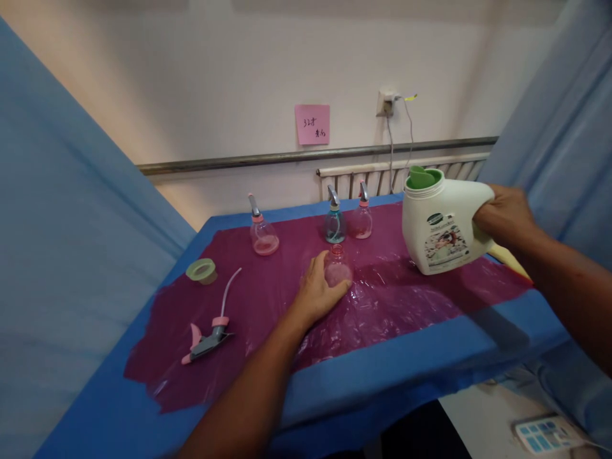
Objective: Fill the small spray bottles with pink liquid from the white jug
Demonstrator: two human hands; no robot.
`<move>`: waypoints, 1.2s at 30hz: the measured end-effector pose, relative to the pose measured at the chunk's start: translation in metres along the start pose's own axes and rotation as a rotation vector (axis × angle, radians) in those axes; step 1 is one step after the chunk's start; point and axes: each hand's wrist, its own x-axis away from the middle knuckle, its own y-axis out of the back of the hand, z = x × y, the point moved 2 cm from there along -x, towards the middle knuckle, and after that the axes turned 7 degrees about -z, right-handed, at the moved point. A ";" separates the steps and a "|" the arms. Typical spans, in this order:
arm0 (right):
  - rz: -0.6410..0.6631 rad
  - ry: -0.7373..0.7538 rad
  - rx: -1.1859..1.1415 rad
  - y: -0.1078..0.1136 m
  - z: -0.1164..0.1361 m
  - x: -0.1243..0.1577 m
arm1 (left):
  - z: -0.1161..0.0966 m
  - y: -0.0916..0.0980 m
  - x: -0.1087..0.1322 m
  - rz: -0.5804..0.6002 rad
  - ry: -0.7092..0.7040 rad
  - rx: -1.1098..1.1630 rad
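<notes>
My left hand [319, 290] is closed around the left side of a clear spray bottle [338, 274], which stands upright with its pink-rimmed mouth uncovered and pinkish liquid inside. At the right, my right hand [507, 213] grips the handle of a white jug [418, 220] with a green spout insert and a printed label. That jug is held above the sheet, apart from the bottle and slightly tilted. A grey and pink spray head [210, 341] with a clear tube lies at the left. Behind it rests a pale green cap [201, 271], wide side up.
A pink-topped spray bottle [264, 239] stands at back left; a blue one [335, 223] and another pink one [363, 220] stand at back centre. A purple plastic sheet [268, 293] covers part of the blue table cloth [363, 363]. Blue curtains [564, 134] hang at both sides.
</notes>
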 end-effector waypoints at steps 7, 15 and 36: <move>0.174 0.110 -0.044 -0.027 0.030 0.011 | 0.003 -0.001 -0.001 0.002 0.001 -0.012; 0.303 0.167 0.078 -0.032 0.047 0.011 | 0.004 -0.001 0.001 0.000 -0.010 0.026; 0.352 0.434 0.686 -0.044 0.064 0.019 | -0.004 0.006 0.003 0.013 0.085 -0.099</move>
